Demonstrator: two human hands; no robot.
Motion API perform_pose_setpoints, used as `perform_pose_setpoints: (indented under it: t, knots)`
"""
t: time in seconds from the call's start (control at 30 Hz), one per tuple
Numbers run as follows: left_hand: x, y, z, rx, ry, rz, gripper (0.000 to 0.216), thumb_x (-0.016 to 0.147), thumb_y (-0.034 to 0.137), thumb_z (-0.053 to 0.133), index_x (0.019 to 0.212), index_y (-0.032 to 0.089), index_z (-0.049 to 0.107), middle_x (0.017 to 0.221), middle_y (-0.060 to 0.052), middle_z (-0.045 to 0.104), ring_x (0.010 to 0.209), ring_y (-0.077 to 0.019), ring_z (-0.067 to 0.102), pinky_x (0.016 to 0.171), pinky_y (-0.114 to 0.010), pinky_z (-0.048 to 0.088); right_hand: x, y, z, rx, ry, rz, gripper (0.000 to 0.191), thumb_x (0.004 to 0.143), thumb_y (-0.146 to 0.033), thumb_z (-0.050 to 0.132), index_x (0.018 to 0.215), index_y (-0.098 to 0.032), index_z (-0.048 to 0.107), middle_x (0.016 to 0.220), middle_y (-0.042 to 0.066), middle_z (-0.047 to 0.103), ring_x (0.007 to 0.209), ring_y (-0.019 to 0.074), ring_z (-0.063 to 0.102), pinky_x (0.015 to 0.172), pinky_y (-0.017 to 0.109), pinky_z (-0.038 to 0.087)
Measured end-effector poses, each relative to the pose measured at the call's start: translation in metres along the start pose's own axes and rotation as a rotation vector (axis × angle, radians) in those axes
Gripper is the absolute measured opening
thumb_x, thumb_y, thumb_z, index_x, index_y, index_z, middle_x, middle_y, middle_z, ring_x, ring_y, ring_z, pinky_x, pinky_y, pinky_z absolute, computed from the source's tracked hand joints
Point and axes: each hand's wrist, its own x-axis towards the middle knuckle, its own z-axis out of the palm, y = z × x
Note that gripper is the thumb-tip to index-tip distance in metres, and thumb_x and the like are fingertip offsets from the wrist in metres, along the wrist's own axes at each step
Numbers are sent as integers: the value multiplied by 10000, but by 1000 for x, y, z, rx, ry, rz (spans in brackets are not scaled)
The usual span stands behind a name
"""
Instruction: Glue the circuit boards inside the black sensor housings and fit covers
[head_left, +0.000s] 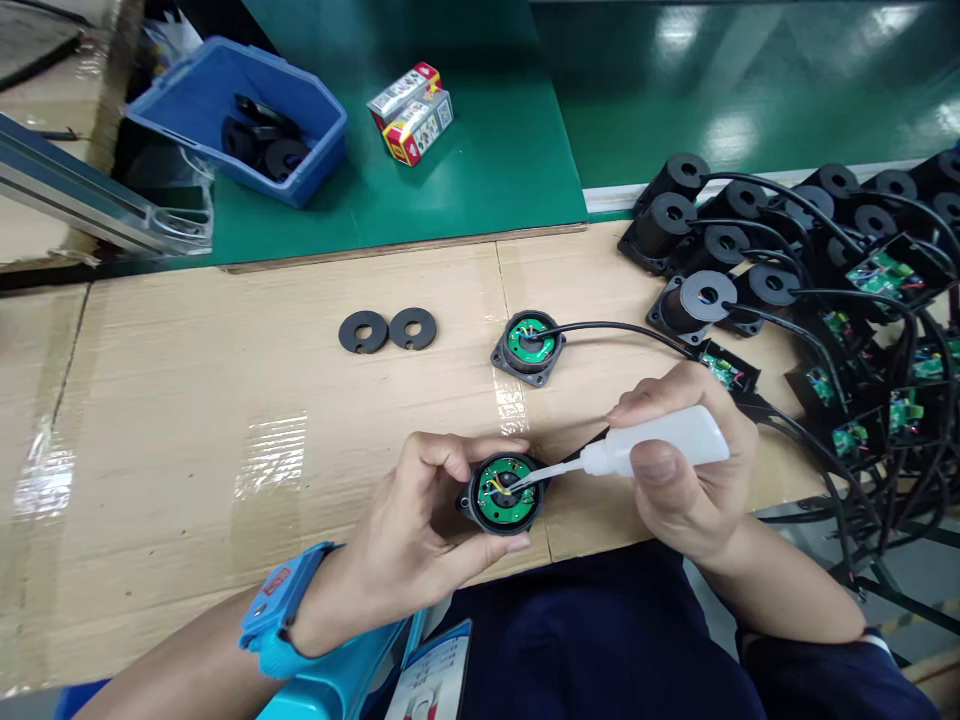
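Observation:
My left hand [427, 510] grips a round black housing [466, 496] by its edges, fingers and thumb on opposite sides. Inside it a green circuit board [491, 510] with yellow and white wires faces up. Between the thumb and fingers of my right hand [690, 480] is a white squeeze bottle [664, 442]. Its thin nozzle points down to the left, the tip at the middle of the board; whether it touches cannot be made out. Just beyond lies a second housing with a green board [529, 345], cabled to the right. Two black foam rings [364, 332] lie side by side further left.
Several black cylindrical housings [705, 300] with cables and small boards crowd the right side. At the back, a blue bin [232, 110] holds black parts, and small red-and-yellow boxes [416, 120] sit on a green mat [480, 190]. Taped cardboard [187, 400] covers the bench.

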Motion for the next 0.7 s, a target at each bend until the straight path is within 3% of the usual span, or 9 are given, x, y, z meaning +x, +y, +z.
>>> perform_pose_setpoints:
  t: [0.1,0.2,0.43,0.7]
  knots:
    - [-1,-1,1,-11,9,-17,542,829,210,839,1060,297,357,1296,-61,721,1231,-264,708,931,-354,660,3,-2,7,77,-20,-40,173,939,-372,749,1009,-230,679,750,-19,652,545,96,551,453,237,427]
    - [-2,-1,1,-33,7,-38,550,823,215,846,1055,300,354,1290,-54,721,1245,-274,700,960,-386,652,7,-5,14,67,-45,-46,229,892,-389,808,979,-216,687,723,-27,656,536,88,552,446,226,429]
    - [-2,1,1,-79,1,-71,546,825,161,832,1058,307,361,1320,-47,702,1282,-269,677,965,-400,651,13,-10,18,50,-68,-93,242,934,-406,758,910,-178,678,692,-32,661,509,58,555,439,178,427]
    - [-3,2,1,-75,-2,-67,555,814,125,832,1065,309,373,1327,-41,696,1233,-222,698,904,-319,663,13,-11,16,24,-107,-123,255,956,-428,728,928,-188,646,699,-42,659,508,51,563,438,167,421]
